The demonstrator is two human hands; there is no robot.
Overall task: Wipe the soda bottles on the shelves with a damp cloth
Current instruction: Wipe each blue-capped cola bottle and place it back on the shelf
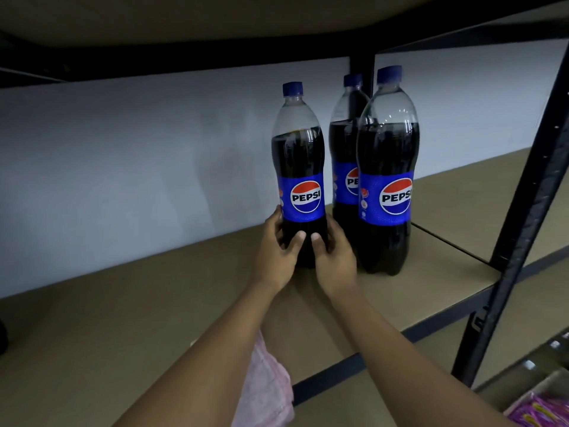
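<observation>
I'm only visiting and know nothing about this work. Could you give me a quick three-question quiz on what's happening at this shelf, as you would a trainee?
1. True or false: the left hand and the right hand both grip the lower part of the leftmost Pepsi bottle.
2. Multiple choice: counting that one, how many Pepsi bottles stand on the shelf? A) two B) three C) five
3. Short answer: which thing needed for wiping is in neither hand?

Key:
1. True.
2. B.
3. The pink cloth, seen below the left forearm near the shelf's front edge.
</observation>
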